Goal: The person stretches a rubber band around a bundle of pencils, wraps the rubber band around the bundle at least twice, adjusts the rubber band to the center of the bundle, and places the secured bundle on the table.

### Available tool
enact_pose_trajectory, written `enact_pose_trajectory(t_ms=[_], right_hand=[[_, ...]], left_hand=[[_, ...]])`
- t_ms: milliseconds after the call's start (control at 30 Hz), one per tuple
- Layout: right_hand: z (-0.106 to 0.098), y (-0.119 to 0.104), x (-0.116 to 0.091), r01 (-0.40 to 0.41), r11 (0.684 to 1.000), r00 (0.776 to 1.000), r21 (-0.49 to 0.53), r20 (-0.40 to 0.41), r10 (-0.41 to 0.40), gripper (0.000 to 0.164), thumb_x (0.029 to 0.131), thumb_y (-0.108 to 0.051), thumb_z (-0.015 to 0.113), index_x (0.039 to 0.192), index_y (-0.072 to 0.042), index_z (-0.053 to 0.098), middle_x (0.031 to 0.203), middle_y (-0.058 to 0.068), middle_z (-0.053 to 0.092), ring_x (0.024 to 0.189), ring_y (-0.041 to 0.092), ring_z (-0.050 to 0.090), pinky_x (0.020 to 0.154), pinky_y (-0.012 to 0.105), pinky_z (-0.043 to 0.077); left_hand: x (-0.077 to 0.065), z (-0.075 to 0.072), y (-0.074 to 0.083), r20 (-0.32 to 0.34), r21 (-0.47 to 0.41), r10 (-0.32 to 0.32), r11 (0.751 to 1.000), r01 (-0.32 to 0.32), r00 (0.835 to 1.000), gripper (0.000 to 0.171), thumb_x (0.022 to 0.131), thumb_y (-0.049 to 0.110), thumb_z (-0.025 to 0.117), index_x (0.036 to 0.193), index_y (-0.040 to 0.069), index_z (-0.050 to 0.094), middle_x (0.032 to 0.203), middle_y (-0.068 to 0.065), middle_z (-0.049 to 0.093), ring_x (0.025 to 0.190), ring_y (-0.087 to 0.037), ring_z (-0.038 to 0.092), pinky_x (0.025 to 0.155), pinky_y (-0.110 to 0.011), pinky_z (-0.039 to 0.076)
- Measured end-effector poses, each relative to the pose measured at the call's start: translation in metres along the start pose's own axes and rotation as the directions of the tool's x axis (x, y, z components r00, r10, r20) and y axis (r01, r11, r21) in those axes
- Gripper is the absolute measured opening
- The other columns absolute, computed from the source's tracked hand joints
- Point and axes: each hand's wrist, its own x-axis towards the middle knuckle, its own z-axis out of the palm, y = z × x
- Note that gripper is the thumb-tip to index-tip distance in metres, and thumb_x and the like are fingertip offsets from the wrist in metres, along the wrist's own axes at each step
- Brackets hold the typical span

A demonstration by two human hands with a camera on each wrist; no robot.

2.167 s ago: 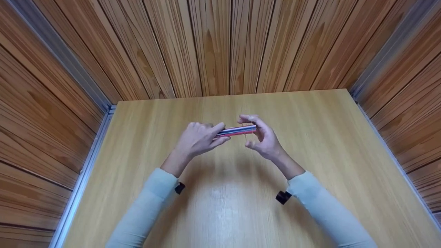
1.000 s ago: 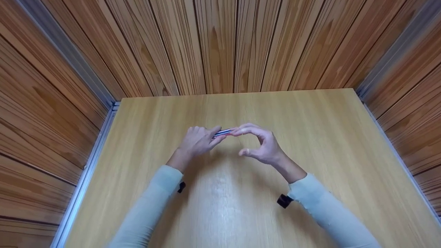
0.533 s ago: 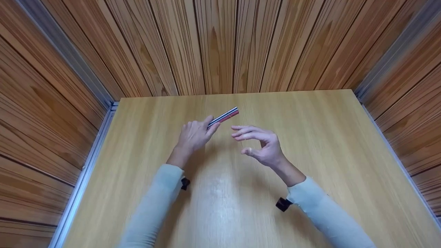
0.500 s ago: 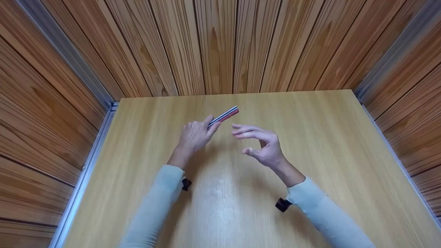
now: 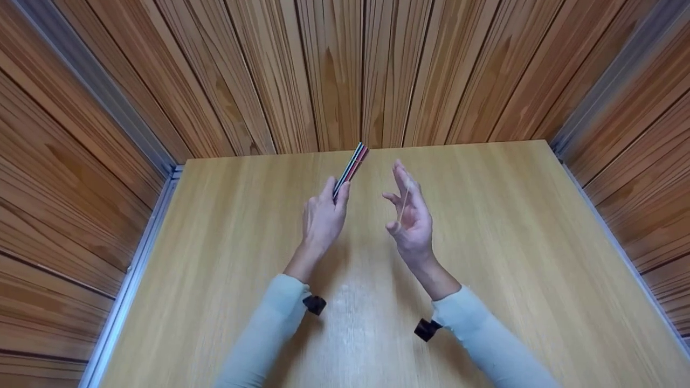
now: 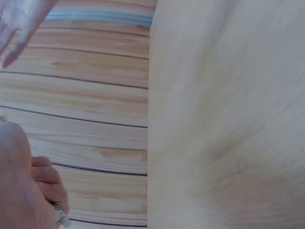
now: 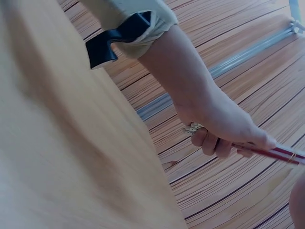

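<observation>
My left hand (image 5: 326,221) grips one end of a bundle of slim striped pencils (image 5: 350,170), held above the table and pointing away and slightly right. A thin band circles the bundle near its free end; in the right wrist view that rubber band (image 7: 292,156) shows against the red pencils. To the right, apart from the bundle, my right hand (image 5: 415,221) has its fingers extended and spread from the thumb. Another rubber band (image 5: 403,205) is stretched between its thumb and fingers. In the left wrist view, whitish pencil ends (image 6: 61,217) poke out below the left hand.
Beneath both hands lies a light wooden table (image 5: 242,215). Wood-plank walls (image 5: 334,75) stand behind it and at both sides, with metal rails (image 5: 129,269) along the side edges. Each wrist carries a small black camera (image 5: 426,330).
The pencil bundle has swung from nearly sideways to pointing away. My right hand, earlier around its free end, has come off it, and its fingers have straightened with the rubber band stretched across.
</observation>
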Motion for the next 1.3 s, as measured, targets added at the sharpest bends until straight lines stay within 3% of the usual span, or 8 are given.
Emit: enact_pose_trajectory(t_ms=[200,367,567,700,800,900,1033,1300], right_hand=[[-0.002,-0.002,0.005,-0.045,0.996,0.998,0.073,-0.029,0.047,0.110,0.096,-0.061,0.083,0.167,0.010,0.040,0.171,-0.008,0.053,0.163,0.009,0.047,0.119,0.032,0.052],[-0.005,-0.005,0.010,-0.103,0.988,0.994,0.118,-0.011,0.105,0.101,0.093,-0.062,0.085,0.163,0.001,0.051,0.165,-0.009,0.060,0.158,0.010,0.052,0.115,0.030,0.054],[-0.017,-0.007,0.015,-0.136,0.986,0.991,0.096,0.020,0.135,0.094,0.092,-0.062,0.087,0.159,-0.003,0.058,0.158,-0.007,0.065,0.151,0.011,0.057,0.111,0.029,0.056],[-0.027,-0.009,0.016,-0.150,0.988,0.987,0.034,0.065,0.148,0.086,0.093,-0.061,0.087,0.155,-0.006,0.063,0.153,-0.007,0.068,0.147,0.011,0.059,0.109,0.028,0.056],[-0.032,-0.011,0.017,-0.137,0.990,0.984,-0.030,0.108,0.140,0.089,0.094,-0.059,0.087,0.152,0.003,0.062,0.151,-0.006,0.069,0.145,0.012,0.061,0.109,0.028,0.055],[-0.035,-0.011,0.017,-0.120,0.988,0.978,-0.102,0.158,0.135,0.096,0.094,-0.057,0.087,0.149,0.015,0.057,0.149,-0.009,0.070,0.142,0.010,0.064,0.109,0.027,0.054],[-0.039,-0.011,0.018,-0.108,0.977,0.965,-0.185,0.215,0.148,0.090,0.093,-0.050,0.088,0.144,0.018,0.059,0.144,-0.013,0.072,0.138,0.008,0.067,0.111,0.025,0.054],[-0.042,-0.010,0.021,-0.107,0.945,0.960,-0.310,0.215,0.180,0.041,0.084,0.016,0.087,0.124,0.012,0.077,0.122,-0.019,0.079,0.116,0.004,0.071,0.105,0.020,0.055]], left_hand=[[-0.009,-0.002,0.005,-0.149,0.073,0.185,0.982,-0.176,0.971,0.046,0.120,0.051,0.049,0.113,0.008,0.061,0.072,0.001,0.051,0.055,-0.009,0.039,0.053,-0.022,0.027],[-0.014,-0.009,0.004,-0.216,0.199,0.413,0.906,-0.374,0.885,0.072,0.116,0.069,0.032,0.106,0.005,0.063,0.069,-0.005,0.058,0.055,-0.011,0.042,0.054,-0.022,0.027],[-0.010,-0.026,0.000,-0.161,0.358,0.627,0.757,-0.547,0.762,0.061,0.116,0.061,0.044,0.105,0.006,0.067,0.069,-0.005,0.063,0.053,-0.016,0.048,0.051,-0.023,0.033],[-0.006,-0.040,-0.002,-0.047,0.480,0.731,0.614,-0.627,0.680,0.050,0.115,0.057,0.055,0.104,0.010,0.067,0.068,-0.003,0.062,0.051,-0.013,0.046,0.046,-0.025,0.039],[-0.004,-0.050,-0.003,0.049,0.545,0.769,0.514,-0.663,0.637,0.042,0.111,0.055,0.066,0.104,0.013,0.065,0.067,-0.001,0.062,0.050,-0.011,0.046,0.044,-0.026,0.041],[-0.002,-0.059,-0.002,0.127,0.574,0.774,0.453,-0.682,0.620,0.041,0.106,0.054,0.076,0.105,0.015,0.063,0.067,-0.001,0.063,0.049,-0.012,0.049,0.044,-0.026,0.043],[0.000,-0.065,-0.002,0.178,0.576,0.774,0.419,-0.702,0.608,0.041,0.101,0.052,0.083,0.105,0.016,0.063,0.067,-0.001,0.064,0.048,-0.012,0.049,0.044,-0.027,0.040],[0.000,-0.072,-0.003,0.237,0.573,0.766,0.385,-0.723,0.597,0.041,0.103,0.055,0.078,0.103,0.017,0.063,0.065,0.002,0.060,0.053,-0.008,0.034,0.046,-0.026,0.031]])
